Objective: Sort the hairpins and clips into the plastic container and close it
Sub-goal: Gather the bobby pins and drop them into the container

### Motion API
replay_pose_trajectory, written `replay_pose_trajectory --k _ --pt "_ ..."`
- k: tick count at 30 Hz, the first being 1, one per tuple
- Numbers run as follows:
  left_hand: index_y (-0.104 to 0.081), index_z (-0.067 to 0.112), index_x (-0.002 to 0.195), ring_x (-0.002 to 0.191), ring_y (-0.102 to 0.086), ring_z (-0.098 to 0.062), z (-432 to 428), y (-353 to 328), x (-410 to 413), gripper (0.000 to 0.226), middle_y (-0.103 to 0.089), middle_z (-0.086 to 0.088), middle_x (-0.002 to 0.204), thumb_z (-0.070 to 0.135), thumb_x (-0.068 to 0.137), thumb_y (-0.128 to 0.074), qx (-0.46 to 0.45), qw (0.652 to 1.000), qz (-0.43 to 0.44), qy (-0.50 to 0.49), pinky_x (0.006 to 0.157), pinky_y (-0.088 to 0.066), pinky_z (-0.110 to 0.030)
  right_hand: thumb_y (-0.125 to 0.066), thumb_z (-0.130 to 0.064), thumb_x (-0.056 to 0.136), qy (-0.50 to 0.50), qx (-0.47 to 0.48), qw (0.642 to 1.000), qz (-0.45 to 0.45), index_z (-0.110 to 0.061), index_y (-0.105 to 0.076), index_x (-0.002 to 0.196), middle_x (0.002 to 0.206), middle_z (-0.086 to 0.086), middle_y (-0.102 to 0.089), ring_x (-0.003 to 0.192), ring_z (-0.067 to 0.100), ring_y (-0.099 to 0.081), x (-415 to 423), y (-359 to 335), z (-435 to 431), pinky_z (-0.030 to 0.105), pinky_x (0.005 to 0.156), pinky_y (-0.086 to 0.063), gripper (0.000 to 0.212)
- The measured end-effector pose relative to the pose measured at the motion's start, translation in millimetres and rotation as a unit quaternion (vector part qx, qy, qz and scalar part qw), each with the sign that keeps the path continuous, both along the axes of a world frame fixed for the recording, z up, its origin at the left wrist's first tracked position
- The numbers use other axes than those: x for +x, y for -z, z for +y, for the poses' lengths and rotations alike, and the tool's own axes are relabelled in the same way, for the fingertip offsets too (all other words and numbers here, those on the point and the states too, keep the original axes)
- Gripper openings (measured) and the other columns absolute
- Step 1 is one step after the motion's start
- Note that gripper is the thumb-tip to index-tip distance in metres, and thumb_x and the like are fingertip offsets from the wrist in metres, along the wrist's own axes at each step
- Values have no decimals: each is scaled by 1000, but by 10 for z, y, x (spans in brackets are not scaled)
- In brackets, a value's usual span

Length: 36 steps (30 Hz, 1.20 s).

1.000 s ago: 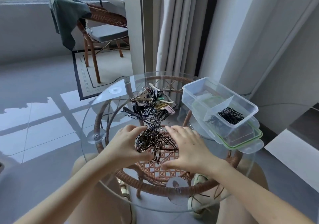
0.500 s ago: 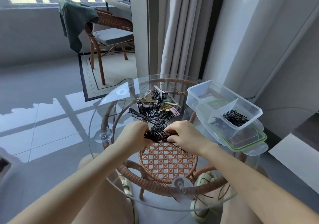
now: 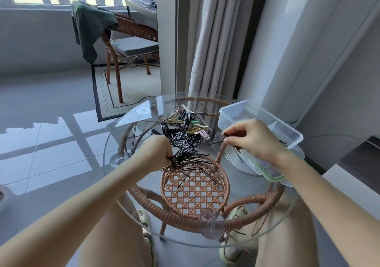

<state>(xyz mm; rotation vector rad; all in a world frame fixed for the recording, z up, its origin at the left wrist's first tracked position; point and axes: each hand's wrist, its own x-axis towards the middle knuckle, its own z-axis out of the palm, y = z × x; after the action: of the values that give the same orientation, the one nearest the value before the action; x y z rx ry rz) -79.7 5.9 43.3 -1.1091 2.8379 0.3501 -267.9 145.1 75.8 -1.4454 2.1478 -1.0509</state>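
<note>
A heap of thin black hairpins (image 3: 188, 159) lies on the round glass table (image 3: 123, 135). Behind it sits a pile of coloured clips (image 3: 185, 123). My left hand (image 3: 156, 153) rests curled against the left side of the hairpin heap, with pins under its fingers. My right hand (image 3: 253, 138) is raised at the near wall of the clear plastic container (image 3: 232, 112), pinching a few black hairpins. The container stands on its green-rimmed lid (image 3: 271, 177) at the table's right. My hand hides the divided compartment inside.
The glass top rests on a rattan frame with a woven lower shelf (image 3: 195, 186). Curtains (image 3: 213, 40) and a wall close in behind and to the right. A rattan chair (image 3: 127, 40) with a dark green cloth stands far back left.
Both hands gathered the hairpin heap together. My right hand then lifted a few pins and moved right to the container, while my left hand stayed on the heap.
</note>
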Motion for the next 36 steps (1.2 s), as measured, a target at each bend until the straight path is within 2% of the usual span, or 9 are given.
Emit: replay_pose_trajectory --k 4,7,12,19,24,26,30,34,36 --pt "-67 4 61 48 -45 -17 34 -157 13 17 -51 -3 52 11 77 -66 14 1000 15 -9 47 -45 -21 -75 -1 73 34 6 999 -42 -10 -73 86 75 -1 -72 60 -1 -65 -329 -251 200 10 62 -53 15" --pt "-74 4 73 49 -56 -13 40 -288 14 13 -66 -4 59 14 77 -66 27 999 24 -3 63 -57 -25 -74 1 73 57 42 997 -31 -14 -72 81 72 0 -73 64 8 -66 -627 -413 363 12 63 -54 18" --pt "-75 11 73 51 -65 -11 95 -524 -50 9 -68 -3 56 14 76 -68 48 998 49 -1 62 -58 -26 -74 -3 74 72 164 983 32 -8 -75 84 81 11 -74 75 19 -66 -1015 -608 514 21 70 -52 12" --pt "-75 17 67 34 -49 0 262 -840 -267 9 -68 0 53 18 75 -71 77 990 117 10 33 -37 -6 -76 -9 73 95 298 947 72 -2 -74 87 67 4 -67 53 10 -57 -1038 -378 140 14 47 -44 15" --pt "-77 14 80 30 -46 4 451 -1033 -641 7 -70 -1 60 18 75 -72 108 976 187 42 30 -30 -4 -70 -6 81 123 284 951 -6 13 -67 92 86 23 -70 61 22 -63 -1080 -192 46 26 59 -59 22" --pt "-76 12 81 26 -44 5 535 -1080 -844 8 -65 1 54 16 75 -73 110 969 213 55 31 -29 -3 -64 -7 85 148 254 956 14 6 -64 79 74 20 -65 59 23 -61 -1112 -209 107 27 55 -57 15" --pt "-76 7 81 51 -67 -12 692 -1090 -1300 10 -72 -5 63 14 75 -72 113 957 257 68 57 -58 -22 -57 -15 89 221 155 960 79 5 -68 78 74 18 -71 70 30 -69 -1250 -288 392 41 74 -59 25" --pt "-75 6 80 47 -54 -13 867 -961 -1756 10 -64 -6 61 11 76 -69 91 954 275 71 55 -49 -21 -56 -15 88 239 106 958 117 7 -69 76 71 16 -72 73 30 -69 -1276 -379 647 46 77 -56 28" --pt "-74 2 80 58 -62 -20 923 -787 -1954 10 -66 -9 65 7 75 -67 82 959 264 63 60 -53 -26 -56 -16 88 233 103 959 123 7 -68 76 73 19 -71 74 34 -68 -1244 -393 727 44 77 -56 29"
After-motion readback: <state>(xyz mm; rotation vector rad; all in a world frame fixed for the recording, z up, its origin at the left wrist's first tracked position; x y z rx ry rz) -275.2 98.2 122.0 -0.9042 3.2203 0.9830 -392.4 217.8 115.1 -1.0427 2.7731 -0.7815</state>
